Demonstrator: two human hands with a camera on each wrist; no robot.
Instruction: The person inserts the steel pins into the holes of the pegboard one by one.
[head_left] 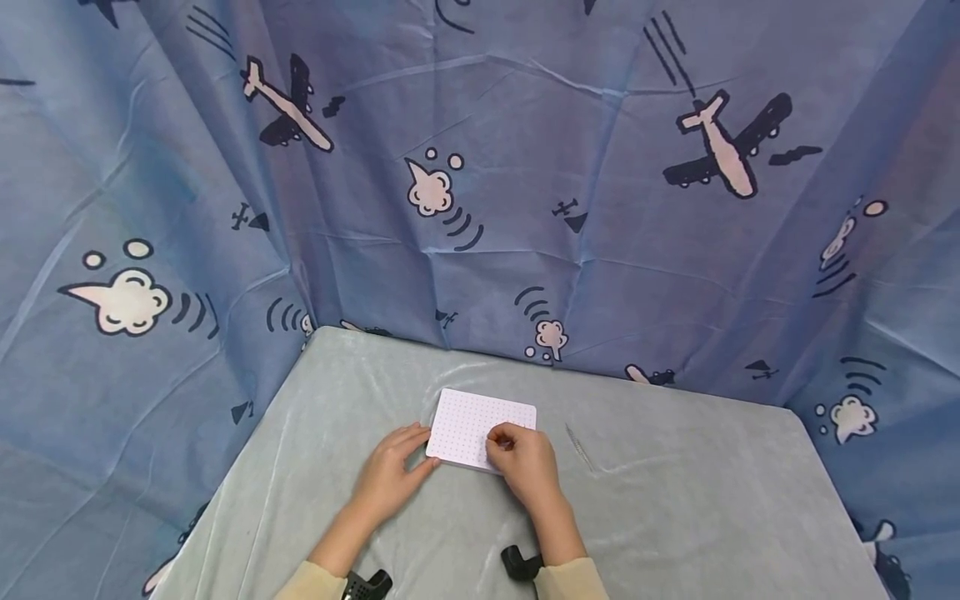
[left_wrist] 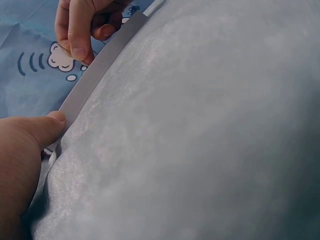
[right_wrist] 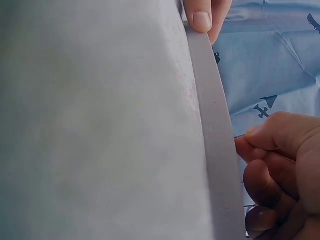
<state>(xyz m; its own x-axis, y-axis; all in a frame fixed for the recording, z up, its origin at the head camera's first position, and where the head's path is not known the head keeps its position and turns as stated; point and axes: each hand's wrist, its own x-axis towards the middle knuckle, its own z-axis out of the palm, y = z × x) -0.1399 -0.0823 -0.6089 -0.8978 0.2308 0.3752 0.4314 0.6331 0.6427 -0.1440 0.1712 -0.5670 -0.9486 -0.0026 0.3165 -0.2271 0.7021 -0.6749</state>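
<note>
A white board with a grid of small dots lies on the cloth-covered table. My left hand steadies its left end, the fingers fairly straight along the left edge. The left thumb presses against the board's front side near the corner. Over the right half of the board, my right hand pinches thumb and forefinger together close to the surface. A short thin dark line shows at these fingertips in the right wrist view; what they hold is too small to tell. The other right fingers are curled in.
Just right of the board lies a thin, pale, silvery slender item, its kind unclear. A grey-green cloth covers the table. Blue curtains printed with airplanes and clouds hang behind and at both sides.
</note>
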